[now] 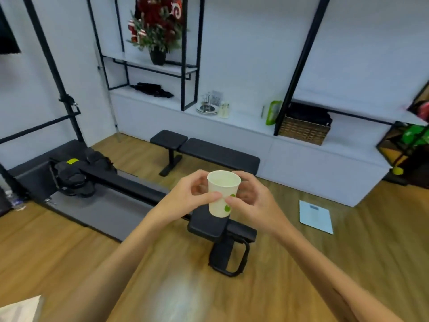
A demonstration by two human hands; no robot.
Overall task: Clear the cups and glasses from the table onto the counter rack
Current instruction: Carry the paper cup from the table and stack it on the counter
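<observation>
Paper cup [222, 194], upright and apparently empty, pinched mid-wall by left hand [185, 194] and right hand [253, 201]; judged light, thin, easily crushed, so grip gently below rim.

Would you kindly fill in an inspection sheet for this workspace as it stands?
Surface: white counter along the wall.
Job's things: white paper cup with green dots, upright, held in the air; metal rack and another cup on the counter.
Clutter: wicker basket, green packet, paper on the floor.
Grippers: left hand and right hand both pinch the cup.
Cables: nothing seen.
Surroundings: black bench, potted plant.
</observation>
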